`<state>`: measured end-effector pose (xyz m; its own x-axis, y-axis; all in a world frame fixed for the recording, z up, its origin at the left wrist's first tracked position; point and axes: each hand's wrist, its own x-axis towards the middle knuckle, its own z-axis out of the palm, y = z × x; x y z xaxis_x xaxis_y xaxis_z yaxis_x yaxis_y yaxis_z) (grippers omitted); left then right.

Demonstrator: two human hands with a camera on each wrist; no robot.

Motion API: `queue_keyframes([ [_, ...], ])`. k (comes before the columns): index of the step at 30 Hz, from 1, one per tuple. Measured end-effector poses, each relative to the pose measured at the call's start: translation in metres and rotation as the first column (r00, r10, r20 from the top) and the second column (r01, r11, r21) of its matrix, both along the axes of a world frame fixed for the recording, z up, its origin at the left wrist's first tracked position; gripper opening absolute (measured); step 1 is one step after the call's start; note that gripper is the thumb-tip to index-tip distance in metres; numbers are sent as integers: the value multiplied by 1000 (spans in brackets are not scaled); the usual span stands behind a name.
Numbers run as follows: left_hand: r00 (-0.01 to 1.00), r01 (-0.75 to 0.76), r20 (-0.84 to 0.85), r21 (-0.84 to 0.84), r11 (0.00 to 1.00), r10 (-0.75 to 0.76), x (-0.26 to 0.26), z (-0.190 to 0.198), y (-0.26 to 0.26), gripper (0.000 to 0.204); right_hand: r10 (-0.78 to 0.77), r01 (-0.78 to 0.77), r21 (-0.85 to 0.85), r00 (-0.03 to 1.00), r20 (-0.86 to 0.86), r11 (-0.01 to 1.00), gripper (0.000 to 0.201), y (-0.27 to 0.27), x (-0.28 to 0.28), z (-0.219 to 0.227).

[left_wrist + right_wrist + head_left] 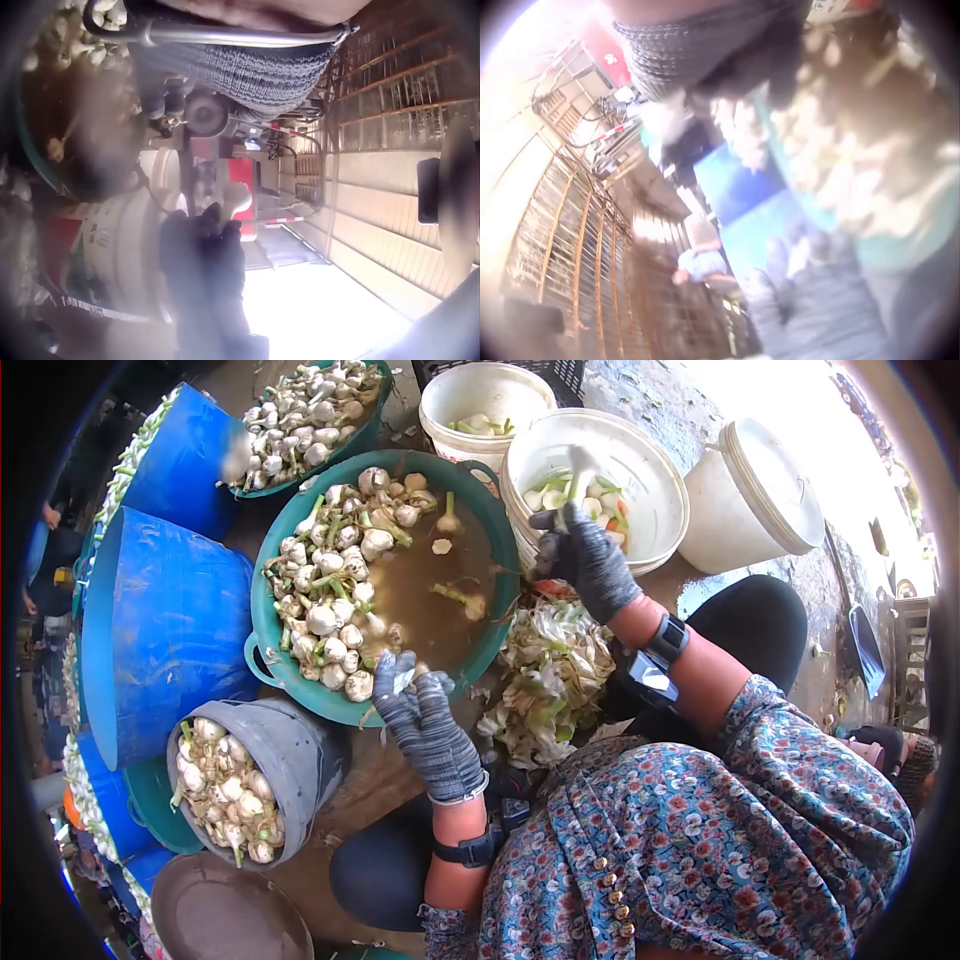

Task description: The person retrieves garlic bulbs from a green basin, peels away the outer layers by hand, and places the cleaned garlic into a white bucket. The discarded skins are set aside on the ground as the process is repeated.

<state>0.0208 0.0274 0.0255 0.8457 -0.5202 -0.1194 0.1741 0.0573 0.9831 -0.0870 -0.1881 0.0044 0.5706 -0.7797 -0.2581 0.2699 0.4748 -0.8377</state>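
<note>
My right hand [595, 565], in a dark grey knit glove, holds a cleaned white garlic bulb [582, 460] by its stem over the white bucket [650, 470]. Pale bulb and dark fingertips also show in the left wrist view, where the garlic bulb [238, 196] stands above the fingers. My gloved left hand [430, 735] is at the near rim of the green tub [265, 595], fingers spread upward with a pale scrap of skin [403, 681] between them. Unpeeled garlic bulbs [322, 618] fill the tub's left side beside brown water [430, 600].
Peeled garlic lies in a smaller white bucket [440, 422]. A lidded white bucket [745, 510] stands right. Loose garlic skins [555, 675] are heaped between tub and lap. Left are blue tubs [170, 620], a grey bucket [320, 760] of garlic and a brown basin [230, 910].
</note>
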Motion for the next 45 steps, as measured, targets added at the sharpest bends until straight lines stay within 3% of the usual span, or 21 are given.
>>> queue_keyframes([
  [1, 1000, 0, -6, -4, 1000, 0, 2, -3, 2, 51, 112, -111, 63, 994, -14, 992, 42, -4, 11, -13],
  [3, 998, -55, -26, 26, 998, 55, 9, -7, 6, 47, 201, -390, -287, 832, -518, 875, 41, 6, 41, -37],
  [5, 992, -100, -75, 21, 995, 102, 11, -21, 9, 45, 148, -666, -600, 714, -684, 443, 38, 13, 65, -86],
  [6, 993, -67, -97, 44, 997, 71, 14, -22, 10, 44, 58, -783, -557, 592, -804, 278, 43, 21, 72, -95],
  [7, 994, -62, -87, 39, 997, 65, 15, -20, 10, 42, 30, -946, -279, 287, -957, 167, 48, 28, 87, -98],
  [10, 998, -42, -40, 85, 995, 46, 18, -14, 9, 40, -105, -996, 85, -83, -991, -17, 41, 40, 120, -148],
  [13, 999, -51, -11, 82, 995, 52, 18, -27, 8, 40, 79, -983, -63, 77, -994, 171, 39, 48, 121, -142],
  [15, 999, -42, -29, 82, 996, 45, 23, -37, 7, 40, 164, -990, -80, 98, -982, 115, 45, 42, 118, -127],
  [17, 996, -91, -5, 132, 987, 92, 17, -56, 7, 44, 322, -898, -292, 398, -859, 330, 54, 46, 101, -102],
  [19, 994, -32, -100, 123, 992, 45, 17, -62, 10, 52, 339, -787, -404, 581, -740, 467, 59, 55, 81, -77],
  [21, 990, 80, -129, 220, 972, -53, 15, -56, 5, 55, 337, -783, -407, 586, -737, 471, 53, 63, 59, -33],
  [23, 906, 221, -365, -30, 975, -216, 10, -66, 2, 54, 378, -713, -386, 661, -648, 585, 44, 76, 38, 6],
  [25, 925, 207, -325, -5, 978, -198, 0, -45, -7, 53, 348, -578, -529, 809, -474, 621, 40, 78, 26, -7],
  [27, 927, 230, -304, -8, 973, -221, -4, -47, -9, 52, 442, -541, -389, 839, -317, 746, 39, 70, 15, -4],
  [29, 932, 242, -276, -12, 970, -236, -6, -45, -11, 52, 375, -569, -351, 790, -485, 743, 40, 62, 1, 19],
  [31, 969, 178, -184, 49, 983, -166, -8, -42, -15, 52, 201, -462, -518, 853, -481, 720, 34, 60, -10, 19],
  [33, 965, 179, -197, 10, 984, -173, -7, -50, -17, 52, 15, -401, -720, 878, -478, 566, 26, 59, -24, 25],
  [35, 962, 146, -233, -4, 989, -143, -11, -51, -19, 50, -38, -378, -740, 878, -477, 557, 17, 63, -27, 32],
  [38, 970, 180, -166, 8, 984, -176, -22, -39, -23, 50, -210, -468, -816, 808, -551, 339, 10, 68, -26, 27],
  [43, 959, 284, -8, 94, 954, -285, -20, -41, -19, 51, -144, -514, -777, 793, -592, 364, 12, 68, -28, 32],
  [45, 935, 281, -179, -149, 948, -306, -22, -35, -16, 51, -89, -466, -647, 767, -635, 604, 14, 69, -24, 35],
])
